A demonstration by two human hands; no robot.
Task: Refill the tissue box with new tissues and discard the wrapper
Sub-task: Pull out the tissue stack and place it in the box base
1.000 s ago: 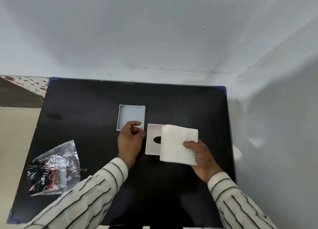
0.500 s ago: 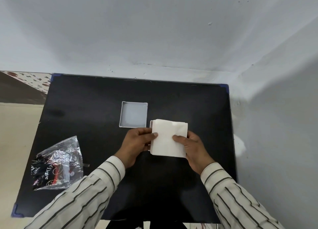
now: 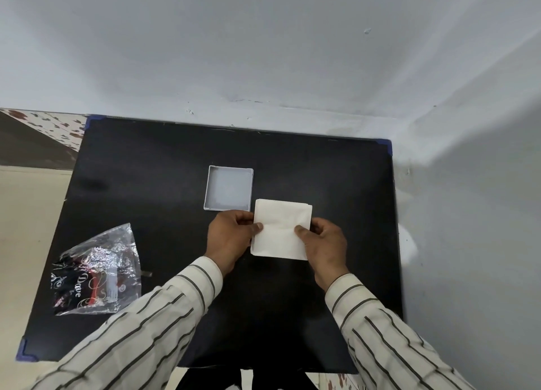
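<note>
Left hand (image 3: 231, 237) and right hand (image 3: 323, 243) both closed on a white stack of tissues (image 3: 281, 228), thumbs pressed on top near its side edges, fingers curled under, striped sleeves reaching in from the near edge of the black table (image 3: 164, 190). Stack held flat at table centre, its far left corner just beside the open white tissue box half (image 3: 229, 188). Crinkled clear wrapper (image 3: 96, 272) lying well apart on the table's left side.

On the table (image 3: 175, 161), the tray (image 3: 229, 189) lies far-left of the tissues (image 3: 279, 228), corners nearly touching; the wrapper (image 3: 96, 272) lies near-left, well apart.
</note>
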